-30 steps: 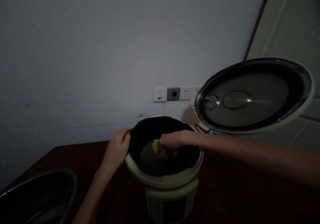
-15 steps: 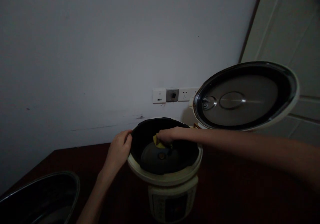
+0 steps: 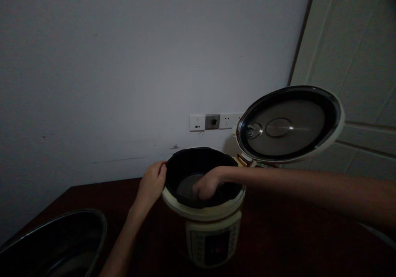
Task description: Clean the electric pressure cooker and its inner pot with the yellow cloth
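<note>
An electric pressure cooker point(image 3: 213, 213) stands on the dark table with its lid point(image 3: 293, 124) swung up to the right on its hinge. My left hand point(image 3: 152, 182) grips the left side of the cooker's rim, fingertips over the edge. Inside the dark cooker, my right hand point(image 3: 208, 185) reaches down near the bottom with closed, bent fingers. The yellow cloth seen in it a moment ago is hidden beneath the hand. The cooker's front panel faces me.
At the lower left is a large dark basin point(image 3: 100, 227), partly cut off by the frame. Wall sockets point(image 3: 213, 121) sit behind the cooker. A pale door point(image 3: 355, 62) rises at the right, behind the raised lid. The table point(image 3: 278, 227) has a dark red top.
Inside the cooker, my right hand has moved nearer to me and lower, and the yellow cloth has gone out of sight. My left hand keeps its hold on the rim. The view has shifted slightly.
</note>
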### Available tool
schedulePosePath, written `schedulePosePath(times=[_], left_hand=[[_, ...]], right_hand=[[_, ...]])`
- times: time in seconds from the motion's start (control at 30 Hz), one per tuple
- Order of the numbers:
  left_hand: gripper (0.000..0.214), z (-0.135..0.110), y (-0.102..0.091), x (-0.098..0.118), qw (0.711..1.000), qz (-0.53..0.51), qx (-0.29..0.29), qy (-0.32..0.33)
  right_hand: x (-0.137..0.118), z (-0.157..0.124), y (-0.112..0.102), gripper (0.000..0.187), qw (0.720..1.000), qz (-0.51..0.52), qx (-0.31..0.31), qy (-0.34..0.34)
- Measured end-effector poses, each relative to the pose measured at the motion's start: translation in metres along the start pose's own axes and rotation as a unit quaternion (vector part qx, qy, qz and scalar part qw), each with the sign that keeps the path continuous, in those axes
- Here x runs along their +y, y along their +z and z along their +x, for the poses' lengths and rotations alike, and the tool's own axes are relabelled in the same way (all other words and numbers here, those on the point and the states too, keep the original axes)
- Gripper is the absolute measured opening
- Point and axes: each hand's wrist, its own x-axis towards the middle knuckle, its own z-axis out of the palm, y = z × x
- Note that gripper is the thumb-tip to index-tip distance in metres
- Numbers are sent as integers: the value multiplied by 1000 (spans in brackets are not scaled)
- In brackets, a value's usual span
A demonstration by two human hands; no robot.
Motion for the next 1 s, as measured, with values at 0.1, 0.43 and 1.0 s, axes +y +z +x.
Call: schedulePosePath(times=[0.1, 0.43, 1.0], left_hand=[[44, 0, 0, 0, 1000, 4, 4, 7], [46, -1, -5, 8, 1000, 1, -21, 11], [45, 1, -6, 3, 999, 14, -48, 13]], right_hand=[[-14, 10, -4, 31, 997, 9, 78, -22], [-5, -25, -63, 14, 967, -94, 238, -20], [-6, -40, 8, 65, 977, 212, -3, -26]])
